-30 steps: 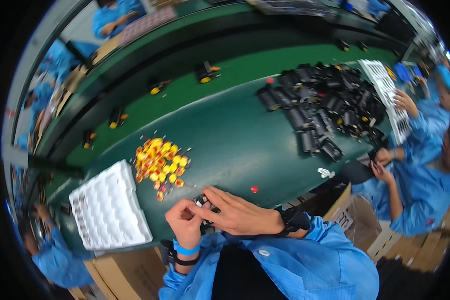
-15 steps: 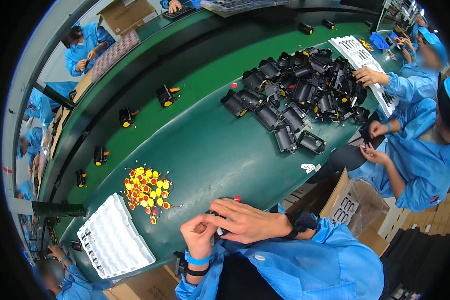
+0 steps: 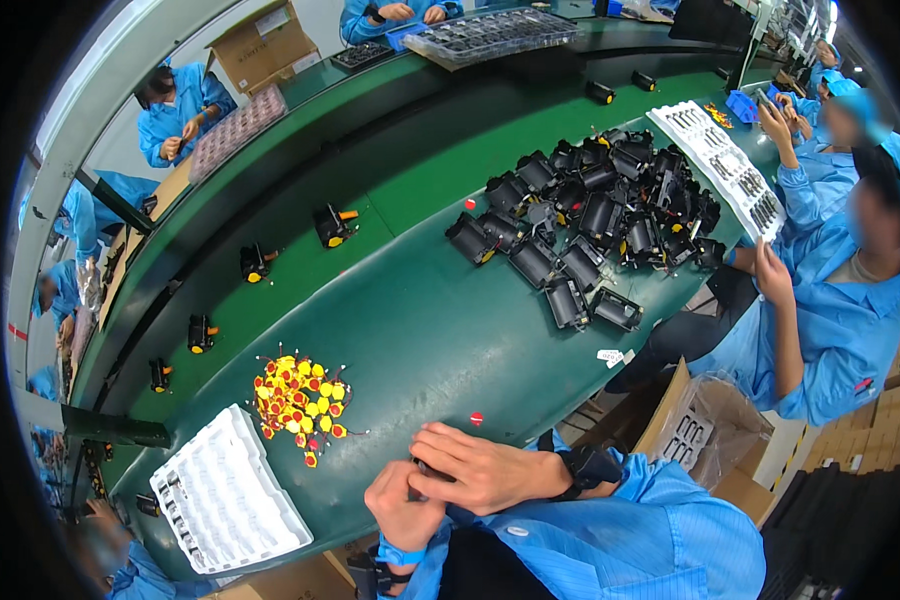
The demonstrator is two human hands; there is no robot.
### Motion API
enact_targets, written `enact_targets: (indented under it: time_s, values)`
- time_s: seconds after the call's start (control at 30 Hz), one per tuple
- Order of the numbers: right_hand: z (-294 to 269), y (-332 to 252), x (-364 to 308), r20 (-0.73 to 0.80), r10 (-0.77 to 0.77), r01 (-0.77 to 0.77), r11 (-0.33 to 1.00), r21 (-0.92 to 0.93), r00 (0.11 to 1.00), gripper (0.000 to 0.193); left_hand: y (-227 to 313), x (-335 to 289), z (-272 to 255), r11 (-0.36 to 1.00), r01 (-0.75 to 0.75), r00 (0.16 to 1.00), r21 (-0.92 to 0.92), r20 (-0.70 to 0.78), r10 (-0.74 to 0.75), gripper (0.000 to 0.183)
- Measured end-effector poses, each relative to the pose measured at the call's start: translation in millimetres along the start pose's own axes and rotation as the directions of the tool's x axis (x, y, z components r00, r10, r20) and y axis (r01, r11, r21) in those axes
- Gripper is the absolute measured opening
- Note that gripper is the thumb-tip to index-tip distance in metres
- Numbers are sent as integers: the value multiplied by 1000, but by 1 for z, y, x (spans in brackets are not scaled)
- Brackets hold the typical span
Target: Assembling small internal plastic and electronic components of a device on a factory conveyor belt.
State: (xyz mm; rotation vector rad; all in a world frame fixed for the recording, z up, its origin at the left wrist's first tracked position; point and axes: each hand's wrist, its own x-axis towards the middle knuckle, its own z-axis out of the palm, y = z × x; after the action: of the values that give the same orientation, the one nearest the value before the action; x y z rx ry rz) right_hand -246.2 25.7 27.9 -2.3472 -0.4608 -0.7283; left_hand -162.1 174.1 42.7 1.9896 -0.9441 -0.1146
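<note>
In front of my body at the near edge of the table, both hands are closed around a small black part (image 3: 428, 472). My left hand (image 3: 402, 508) grips it from the left with curled fingers. The fingers of my right hand (image 3: 490, 472) lie over its top, so most of the part is hidden and its kind does not show. A red round sticker (image 3: 476, 419) lies on the table just beyond my right hand. Left of my hands sits a heap of small yellow and red discs with thin wires (image 3: 305, 400).
A white moulded tray (image 3: 235, 495) lies at the near left. Black plastic housings (image 3: 595, 205) are piled at the far right, beside another white tray (image 3: 720, 165). Several black units ride the green belt (image 3: 390, 205). Co-workers sit at right; an open carton (image 3: 665, 410) stands below.
My head view has shifted slightly. My hands have turned and closed further over the black part. At right, a co-worker's hand has left the housing pile, and another person's hand is at the white tray.
</note>
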Motion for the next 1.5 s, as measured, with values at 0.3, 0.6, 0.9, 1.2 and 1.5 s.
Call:
enact_targets:
  time_s: [0.3, 0.6, 0.9, 1.2, 1.5]
  values:
    - [-2, -2, 13, 140, -62, 63, 998, -4, 988, 41, -2, -1, -9, 999, 1, 1000, 41, -7, -1, 19]
    - [-24, 29, 20, 21, 142, -141, 988, -61, 990, 61, -27, -11, -57, 980, 196, 968, -37, -155, -200, 19]
    - [-13, 28, 22, -54, 224, -228, 969, -99, 973, 48, -26, -14, -27, 701, 276, 943, -658, 44, -330, 17]
    - [17, -35, -50, -170, 633, -536, 746, 396, 755, 28, -8, -15, 14, 703, 343, 938, -624, 263, -224, 18]
    - [-20, -51, -119, 39, 851, -361, 181, 915, 525, 17, 28, -22, 65, 674, 447, 823, -588, 566, -51, 16]
